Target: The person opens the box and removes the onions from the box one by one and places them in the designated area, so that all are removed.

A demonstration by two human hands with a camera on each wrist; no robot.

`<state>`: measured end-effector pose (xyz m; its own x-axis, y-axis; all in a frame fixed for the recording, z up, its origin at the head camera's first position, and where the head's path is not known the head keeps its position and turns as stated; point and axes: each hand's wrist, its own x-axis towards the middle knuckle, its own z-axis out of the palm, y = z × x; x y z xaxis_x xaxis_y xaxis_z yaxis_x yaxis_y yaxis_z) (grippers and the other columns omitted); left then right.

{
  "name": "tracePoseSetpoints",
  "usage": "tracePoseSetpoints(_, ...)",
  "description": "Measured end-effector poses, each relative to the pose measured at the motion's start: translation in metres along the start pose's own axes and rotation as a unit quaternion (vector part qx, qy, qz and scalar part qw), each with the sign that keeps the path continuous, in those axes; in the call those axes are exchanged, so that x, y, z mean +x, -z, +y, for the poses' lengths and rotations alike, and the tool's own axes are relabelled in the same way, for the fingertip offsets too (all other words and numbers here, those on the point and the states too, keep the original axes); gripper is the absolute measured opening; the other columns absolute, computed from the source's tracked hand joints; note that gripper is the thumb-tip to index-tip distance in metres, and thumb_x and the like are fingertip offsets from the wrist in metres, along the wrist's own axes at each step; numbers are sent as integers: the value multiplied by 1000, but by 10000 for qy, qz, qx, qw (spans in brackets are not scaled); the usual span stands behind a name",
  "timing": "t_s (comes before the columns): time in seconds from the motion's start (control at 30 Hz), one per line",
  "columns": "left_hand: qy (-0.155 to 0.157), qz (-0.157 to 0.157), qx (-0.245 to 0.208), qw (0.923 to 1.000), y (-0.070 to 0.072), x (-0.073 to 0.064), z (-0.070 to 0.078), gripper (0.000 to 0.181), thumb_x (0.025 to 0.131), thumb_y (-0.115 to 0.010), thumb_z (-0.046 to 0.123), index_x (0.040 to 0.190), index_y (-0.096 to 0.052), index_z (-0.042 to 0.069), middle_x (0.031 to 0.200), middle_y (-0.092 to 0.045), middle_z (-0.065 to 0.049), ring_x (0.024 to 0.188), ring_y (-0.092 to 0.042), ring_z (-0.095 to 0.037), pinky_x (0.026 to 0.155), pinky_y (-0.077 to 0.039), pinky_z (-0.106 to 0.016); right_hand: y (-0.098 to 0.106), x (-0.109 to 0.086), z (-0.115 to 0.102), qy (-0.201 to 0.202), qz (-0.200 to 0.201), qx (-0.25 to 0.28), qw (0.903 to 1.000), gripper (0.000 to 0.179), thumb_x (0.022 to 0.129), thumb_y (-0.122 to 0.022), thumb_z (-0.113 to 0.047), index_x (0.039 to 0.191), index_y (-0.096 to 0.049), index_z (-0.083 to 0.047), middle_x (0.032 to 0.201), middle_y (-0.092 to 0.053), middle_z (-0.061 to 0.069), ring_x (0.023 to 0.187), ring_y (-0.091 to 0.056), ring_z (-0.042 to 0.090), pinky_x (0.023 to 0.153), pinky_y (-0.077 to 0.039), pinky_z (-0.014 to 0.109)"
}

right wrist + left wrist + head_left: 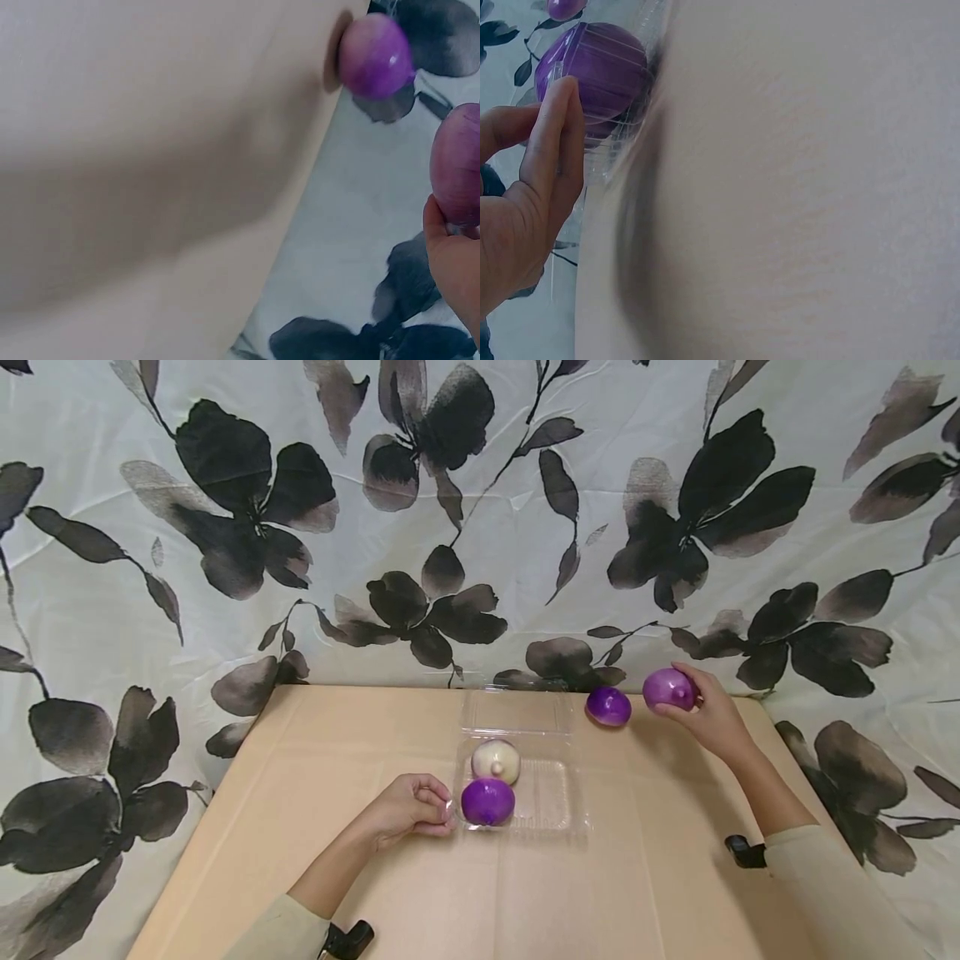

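Observation:
A clear plastic clamshell container [546, 793] lies with its lid [516, 713] folded back. In its left half sit a white onion [495, 760] and, in front of that, a purple onion [488, 802]. My left hand [412, 807] pinches the container's left front edge between thumb and fingers; the left wrist view shows the fingertips over the plastic wall, a purple onion [607, 71] behind it. Up at the far right, my right hand [708, 710] holds another purple onion [670, 689], raised above the table. Left of it, one more purple onion [608, 706] rests near the table's back edge.
The tan-covered table [360, 727] ends at the back against a floral cloth [555, 610]. That cloth also hangs beyond the table's right and left edges. A dark wrist-worn device [746, 852] sits below each forearm.

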<state>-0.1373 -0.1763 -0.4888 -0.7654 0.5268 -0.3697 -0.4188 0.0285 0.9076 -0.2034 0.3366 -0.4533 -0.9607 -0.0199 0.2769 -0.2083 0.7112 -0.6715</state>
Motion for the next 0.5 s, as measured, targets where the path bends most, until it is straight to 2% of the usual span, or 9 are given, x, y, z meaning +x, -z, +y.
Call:
tracePoseSetpoints(0.1,3,-18,18,10000,0,0,0,26,90,-63,-17,111,-50,-14,83,-68,-9,84,-78,-29,82,-69,-38,3,1,9,-119,-22,-92,9999,80,89,-83,-18,156,-40,-3,141,-44,36,121,-49,46,97,-53,35)
tracePoseSetpoints(0.17,4,-18,32,10000,0,-1,1,26,90,-63,-17,112,-50,-15,83,-68,-9,85,-78,-30,83,-69,-38,3,3,15,-168,-19,-122,9998,80,90,-82,-17,156,-39,-1,140,-44,38,123,-47,50,100,-52,58)
tracePoseSetpoints(0.23,3,-4,25,10000,0,-1,1,26,90,-63,-17,112,-50,-15,83,-68,-9,85,-78,-30,83,-69,-38,3,5,20,-228,-31,-86,9997,81,89,-82,-15,155,-39,1,139,-44,40,125,-46,53,103,-46,71)
tracePoseSetpoints(0.33,-5,2,5,10000,0,-1,1,26,90,-63,-17,111,-50,-14,83,-68,-9,84,-77,-29,82,-69,-38,3,7,28,-372,-106,-47,9992,80,91,-80,-15,156,-37,3,139,-44,42,127,-45,56,106,-42,75)
tracePoseSetpoints(0.5,-9,-12,-12,10000,-1,1,-1,25,89,-64,-17,110,-50,-13,83,-68,-9,82,-77,-27,81,-69,-37,-1,9,38,-822,-192,152,9963,80,94,-77,-20,157,-32,3,144,-43,41,125,-48,53,104,-47,65)
